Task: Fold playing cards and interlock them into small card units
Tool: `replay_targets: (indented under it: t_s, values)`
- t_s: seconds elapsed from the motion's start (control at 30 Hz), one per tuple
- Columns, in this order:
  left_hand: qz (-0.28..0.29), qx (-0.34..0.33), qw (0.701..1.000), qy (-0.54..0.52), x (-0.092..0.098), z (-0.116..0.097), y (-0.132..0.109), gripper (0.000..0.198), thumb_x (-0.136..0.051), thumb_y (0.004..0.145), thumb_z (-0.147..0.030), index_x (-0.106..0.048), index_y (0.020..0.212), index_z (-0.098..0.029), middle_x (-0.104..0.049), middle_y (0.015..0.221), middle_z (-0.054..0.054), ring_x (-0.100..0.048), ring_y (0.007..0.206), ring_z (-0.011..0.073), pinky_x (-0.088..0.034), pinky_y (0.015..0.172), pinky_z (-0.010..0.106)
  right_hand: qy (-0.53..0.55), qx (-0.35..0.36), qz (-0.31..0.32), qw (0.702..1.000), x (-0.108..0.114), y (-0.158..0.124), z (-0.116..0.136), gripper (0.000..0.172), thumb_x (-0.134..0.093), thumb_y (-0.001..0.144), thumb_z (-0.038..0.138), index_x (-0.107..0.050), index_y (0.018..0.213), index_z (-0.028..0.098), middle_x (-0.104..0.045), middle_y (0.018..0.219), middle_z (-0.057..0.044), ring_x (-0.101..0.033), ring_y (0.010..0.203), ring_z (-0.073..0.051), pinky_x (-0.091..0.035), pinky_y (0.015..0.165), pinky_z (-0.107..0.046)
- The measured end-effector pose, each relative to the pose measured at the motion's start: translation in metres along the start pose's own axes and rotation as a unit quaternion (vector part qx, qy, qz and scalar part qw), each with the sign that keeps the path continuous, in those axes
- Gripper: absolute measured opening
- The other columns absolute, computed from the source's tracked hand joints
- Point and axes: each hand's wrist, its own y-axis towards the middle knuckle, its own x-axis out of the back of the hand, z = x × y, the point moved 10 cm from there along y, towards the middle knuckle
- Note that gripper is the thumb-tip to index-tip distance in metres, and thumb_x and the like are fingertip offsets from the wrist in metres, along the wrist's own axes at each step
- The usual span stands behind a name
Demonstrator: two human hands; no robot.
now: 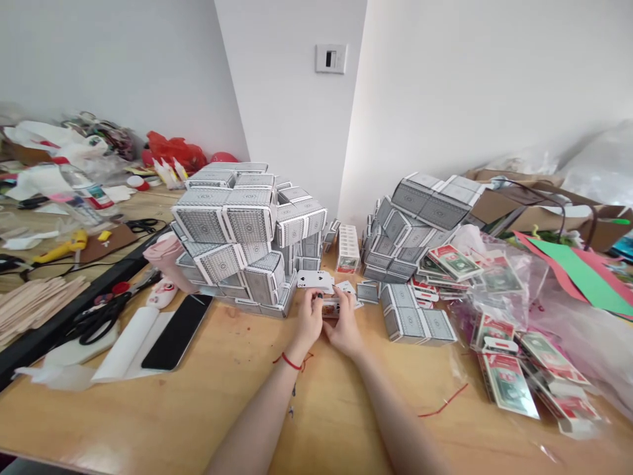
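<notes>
My left hand point(310, 319) and my right hand point(343, 327) meet over the wooden table point(237, 409), both closed on a small bunch of playing cards point(330, 307). A white card with black pips point(315, 280) stands up from the left fingers. A red string circles my left wrist. Just behind the hands rises a big pile of cubes made from grey-backed cards point(242, 231). A second pile of such cubes point(415, 224) sits to the right, with a double cube point(415, 323) close to my right hand.
A black phone point(177, 332) lies on white paper to the left, next to scissors point(101, 316) and a pink object point(167, 260). Packaged card decks in clear bags point(514, 369) spread on the right. Cardboard box and coloured paper point(583, 270) sit far right. Clutter covers the left table.
</notes>
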Motion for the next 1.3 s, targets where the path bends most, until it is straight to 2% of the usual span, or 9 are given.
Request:
replay_targets:
  t_s: [0.13, 0.23, 0.3, 0.4, 0.63, 0.8, 0.93, 1.1, 1.3]
  values:
    - [-0.04, -0.048, 0.995, 0.071, 0.008, -0.01, -0.006, 0.018, -0.036, 0.079, -0.014, -0.043, 0.095, -0.019, -0.051, 0.091, 0.005, -0.05, 0.088, 0.0168, -0.04, 0.08, 0.033, 0.109, -0.057, -0.022, 0.992, -0.005, -0.003, -0.012, 0.046, -0.046, 0.074, 0.02, -0.034, 0.119, 0.021, -0.046, 0.099, -0.008, -0.049, 0.091, -0.021, -0.042, 0.083, -0.039]
    - [-0.081, -0.037, 0.994, 0.068, 0.018, -0.01, -0.007, 0.021, -0.036, 0.078, -0.012, -0.041, 0.097, -0.019, -0.049, 0.091, 0.005, -0.049, 0.087, 0.0163, -0.04, 0.081, 0.033, 0.145, -0.088, -0.032, 0.985, -0.007, -0.003, -0.021, 0.036, -0.042, 0.075, 0.018, -0.038, 0.11, 0.022, -0.047, 0.1, -0.007, -0.05, 0.09, -0.02, -0.044, 0.081, -0.037]
    - [-0.091, -0.019, 0.994, 0.057, 0.019, -0.007, -0.007, 0.018, -0.037, 0.078, -0.014, -0.041, 0.095, -0.019, -0.049, 0.092, 0.005, -0.049, 0.088, 0.0162, -0.04, 0.08, 0.032, 0.15, -0.091, -0.029, 0.984, -0.007, -0.003, -0.023, 0.038, -0.042, 0.073, 0.015, -0.038, 0.11, 0.022, -0.047, 0.104, -0.007, -0.05, 0.092, -0.019, -0.044, 0.081, -0.037]
    - [-0.067, -0.011, 0.996, 0.054, 0.012, -0.005, -0.006, 0.019, -0.042, 0.077, -0.016, -0.041, 0.095, -0.019, -0.05, 0.096, 0.006, -0.049, 0.092, 0.017, -0.041, 0.08, 0.032, 0.132, -0.07, -0.008, 0.989, -0.007, -0.003, -0.016, 0.042, -0.04, 0.069, 0.009, -0.038, 0.109, 0.022, -0.046, 0.107, -0.007, -0.048, 0.097, -0.02, -0.042, 0.084, -0.037]
    - [-0.07, -0.032, 0.992, 0.102, 0.016, -0.014, -0.004, 0.022, -0.038, 0.077, -0.01, -0.044, 0.096, -0.019, -0.053, 0.094, 0.006, -0.05, 0.091, 0.0177, -0.041, 0.081, 0.034, 0.076, -0.032, 0.038, 0.996, -0.019, -0.002, -0.005, 0.043, -0.04, 0.072, 0.008, -0.037, 0.113, 0.02, -0.045, 0.107, -0.01, -0.046, 0.101, -0.022, -0.04, 0.087, -0.04]
    - [-0.129, -0.122, 0.962, 0.207, 0.025, -0.046, -0.014, 0.027, -0.041, 0.079, -0.016, -0.045, 0.106, -0.019, -0.049, 0.108, 0.01, -0.042, 0.105, 0.0226, -0.031, 0.091, 0.041, 0.019, -0.018, 0.003, 1.0, -0.021, 0.01, -0.006, 0.042, -0.046, 0.075, 0.016, -0.038, 0.116, 0.018, -0.043, 0.11, -0.013, -0.043, 0.105, -0.024, -0.038, 0.089, -0.043]
    - [-0.147, -0.18, 0.95, 0.21, 0.025, -0.06, -0.024, 0.025, -0.041, 0.078, -0.015, -0.048, 0.102, -0.018, -0.053, 0.098, 0.009, -0.047, 0.096, 0.021, -0.036, 0.085, 0.039, -0.027, -0.016, 0.022, 0.999, -0.028, 0.015, -0.01, 0.051, -0.046, 0.077, 0.023, -0.03, 0.125, 0.018, -0.033, 0.126, -0.014, -0.032, 0.119, -0.025, -0.03, 0.096, -0.044]
    - [-0.125, -0.144, 0.973, 0.128, 0.024, -0.043, -0.022, 0.017, -0.041, 0.077, -0.015, -0.048, 0.092, -0.017, -0.055, 0.085, 0.006, -0.053, 0.077, 0.0154, -0.044, 0.069, 0.029, -0.076, -0.022, 0.026, 0.997, -0.029, 0.01, -0.011, 0.065, -0.052, 0.073, 0.028, -0.024, 0.131, 0.019, -0.021, 0.136, -0.014, -0.021, 0.126, -0.027, -0.026, 0.099, -0.045]
    - [-0.067, -0.079, 0.992, 0.069, 0.027, -0.02, -0.021, 0.015, -0.037, 0.074, -0.012, -0.046, 0.085, -0.017, -0.055, 0.071, 0.0, -0.054, 0.063, 0.0118, -0.043, 0.06, 0.023, -0.121, -0.021, 0.047, 0.991, -0.029, 0.002, -0.006, 0.075, -0.054, 0.066, 0.021, -0.021, 0.132, 0.017, -0.018, 0.138, -0.015, -0.015, 0.128, -0.029, -0.023, 0.1, -0.047]
